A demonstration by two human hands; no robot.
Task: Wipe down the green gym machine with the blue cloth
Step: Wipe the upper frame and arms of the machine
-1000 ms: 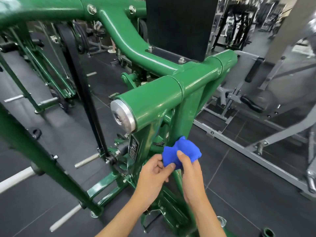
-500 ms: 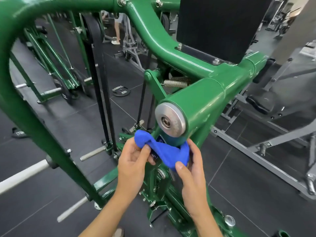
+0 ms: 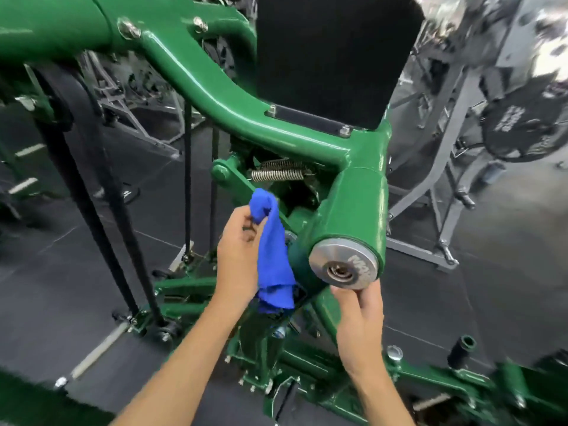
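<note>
Right hand (image 3: 361, 321) released blue cloth (image 3: 272, 256), left hand (image 3: 238, 259) grips, surroundings blurred

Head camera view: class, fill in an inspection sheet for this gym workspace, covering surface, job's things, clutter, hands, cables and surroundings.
Surface: dark tiled gym floor.
Job's things: green painted steel gym machine with a round silver end cap; blue fabric cloth hanging beside the capped tube.
Clutter: dark plate lying on the floor, blurred.
Hands: left hand grips the cloth's upper part; right hand sits just under the cap, holding nothing.
Cables: flat black belts and thin black cables run down to the base.
Surroundings: black padded rest; grey gym frames.
</note>
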